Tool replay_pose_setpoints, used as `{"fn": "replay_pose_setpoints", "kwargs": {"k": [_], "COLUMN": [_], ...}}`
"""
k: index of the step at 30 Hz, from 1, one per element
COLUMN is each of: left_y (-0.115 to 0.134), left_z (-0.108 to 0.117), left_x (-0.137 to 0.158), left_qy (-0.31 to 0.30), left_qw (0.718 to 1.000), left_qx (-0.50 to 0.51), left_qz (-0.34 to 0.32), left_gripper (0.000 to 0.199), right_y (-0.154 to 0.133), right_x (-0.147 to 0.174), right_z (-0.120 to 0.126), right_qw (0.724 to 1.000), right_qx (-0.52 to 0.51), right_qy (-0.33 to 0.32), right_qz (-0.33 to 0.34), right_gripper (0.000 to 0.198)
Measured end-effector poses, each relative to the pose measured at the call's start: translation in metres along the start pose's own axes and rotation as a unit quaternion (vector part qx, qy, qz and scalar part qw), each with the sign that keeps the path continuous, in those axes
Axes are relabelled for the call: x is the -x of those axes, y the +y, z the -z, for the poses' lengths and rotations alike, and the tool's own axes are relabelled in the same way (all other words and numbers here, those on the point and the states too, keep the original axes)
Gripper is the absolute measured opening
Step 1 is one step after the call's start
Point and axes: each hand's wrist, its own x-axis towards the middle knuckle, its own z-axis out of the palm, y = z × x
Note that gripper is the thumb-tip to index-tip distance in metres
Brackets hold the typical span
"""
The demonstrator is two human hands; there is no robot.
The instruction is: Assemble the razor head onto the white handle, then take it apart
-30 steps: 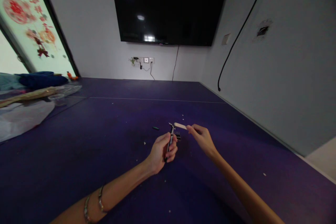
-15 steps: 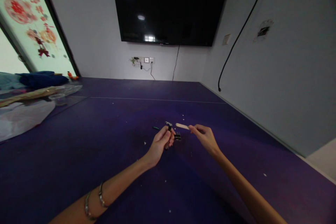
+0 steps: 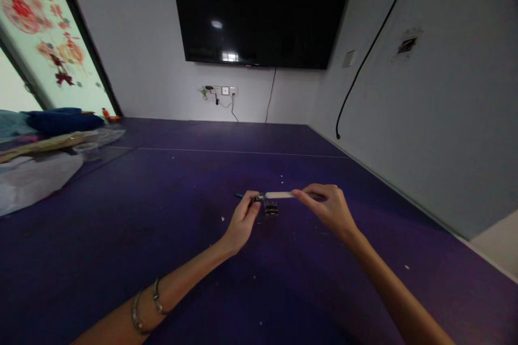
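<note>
Seemingly the work is midway: the left hand (image 3: 241,222) pinches a small black and silver tool (image 3: 259,198), while the right hand (image 3: 329,206) grips a pale flat stick (image 3: 279,195), its rounded tip right by the tool's silvery end, though whether they touch cannot be told. Both are held above the purple surface (image 3: 162,237), well in from its far and right edges, with a small black box (image 3: 271,209) lying just beside the left fingertips. Whatever joins or marks stick and tool appears unfinished, since neither has been set down.
</note>
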Motion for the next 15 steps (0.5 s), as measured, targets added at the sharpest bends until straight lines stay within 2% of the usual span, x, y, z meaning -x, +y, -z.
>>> {"fn": "replay_pose_setpoints", "kwargs": {"k": [3, 10, 13, 15], "left_y": [0.002, 0.0, 0.004, 0.007], "left_z": [0.001, 0.0, 0.004, 0.007], "left_x": [-0.001, 0.001, -0.004, -0.009], "left_qy": [0.022, -0.003, 0.027, 0.04], "left_qw": [1.0, 1.0, 0.999, 0.998], "left_qx": [-0.001, -0.023, -0.022, -0.024], "left_qz": [-0.004, -0.017, -0.031, -0.034], "left_gripper": [0.017, 0.015, 0.013, 0.013], "right_y": [0.005, -0.009, 0.004, 0.015], "right_x": [-0.002, 0.003, 0.0, -0.003], "right_z": [0.004, -0.003, 0.0, 0.002], "right_qw": [1.0, 1.0, 1.0, 0.999], "right_qx": [0.006, -0.003, -0.007, -0.019], "right_qy": [0.021, 0.027, 0.018, 0.018], "right_qz": [-0.005, 0.013, -0.008, -0.044], "right_gripper": [0.036, 0.035, 0.035, 0.036]}}
